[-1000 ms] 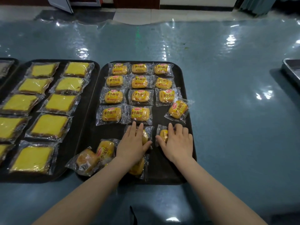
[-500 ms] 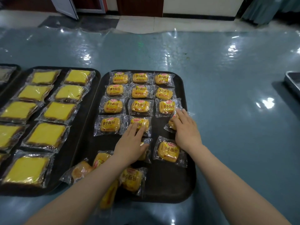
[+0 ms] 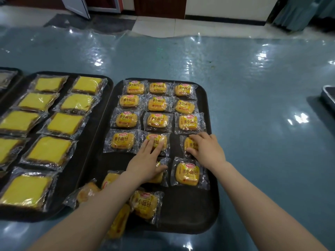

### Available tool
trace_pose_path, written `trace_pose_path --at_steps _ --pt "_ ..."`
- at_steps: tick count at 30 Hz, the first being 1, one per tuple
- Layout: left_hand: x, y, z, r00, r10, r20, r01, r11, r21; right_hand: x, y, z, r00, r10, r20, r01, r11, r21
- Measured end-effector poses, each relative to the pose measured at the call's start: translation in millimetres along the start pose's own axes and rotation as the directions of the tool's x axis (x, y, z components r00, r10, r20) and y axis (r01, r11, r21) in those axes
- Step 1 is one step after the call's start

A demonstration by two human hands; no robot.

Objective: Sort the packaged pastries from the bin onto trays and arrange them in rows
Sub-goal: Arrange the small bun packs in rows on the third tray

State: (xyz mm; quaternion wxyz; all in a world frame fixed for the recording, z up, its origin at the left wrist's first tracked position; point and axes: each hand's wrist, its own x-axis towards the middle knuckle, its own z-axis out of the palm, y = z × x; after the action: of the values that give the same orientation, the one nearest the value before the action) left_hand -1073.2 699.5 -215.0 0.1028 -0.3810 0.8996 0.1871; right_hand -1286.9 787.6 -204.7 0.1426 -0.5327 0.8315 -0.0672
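- We see small bun packs [image 3: 187, 121], clear wrap and yellow label, flat in rows of three on the right black tray [image 3: 203, 211]; loose ones piled at its near-left.
- Yellow cake slices [image 3: 49, 151], wrapped, lie two-wide on left tray [image 3: 94, 142].

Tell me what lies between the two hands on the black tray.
Head view: only bare black tray separates the left hand from the right hand.

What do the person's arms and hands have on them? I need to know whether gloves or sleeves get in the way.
Nothing is worn: the left hand and right hand are bare, without gloves, rings or watch, and both forearms are uncovered as far as the frame shows.
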Motion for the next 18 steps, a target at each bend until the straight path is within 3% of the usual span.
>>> trace_pose_path --at_steps 5,9,12,18 --pt "-8.0 -2.6 -4.7 0.998 0.026 -0.058 -0.028 0.999 -0.041 -2.1 -21.7 10.8 0.994 0.075 -0.078 -0.062 0.985 0.160" --pt "-26.4 -13.1 -7.1 0.995 -0.025 -0.101 0.002 0.975 -0.224 -19.1 -18.9 18.7 0.983 -0.044 -0.176 0.026 0.995 -0.100" --pt "-40.0 -22.7 -11.8 0.985 -0.101 -0.143 0.045 0.935 -0.352 -29.8 -19.0 36.5 0.993 -0.110 -0.035 0.103 0.982 -0.155" --pt "-66.6 -48.6 -27.4 0.968 -0.184 -0.170 0.087 0.882 -0.462 -22.4 -14.5 40.9 0.995 -0.045 0.094 0.058 0.988 -0.141"
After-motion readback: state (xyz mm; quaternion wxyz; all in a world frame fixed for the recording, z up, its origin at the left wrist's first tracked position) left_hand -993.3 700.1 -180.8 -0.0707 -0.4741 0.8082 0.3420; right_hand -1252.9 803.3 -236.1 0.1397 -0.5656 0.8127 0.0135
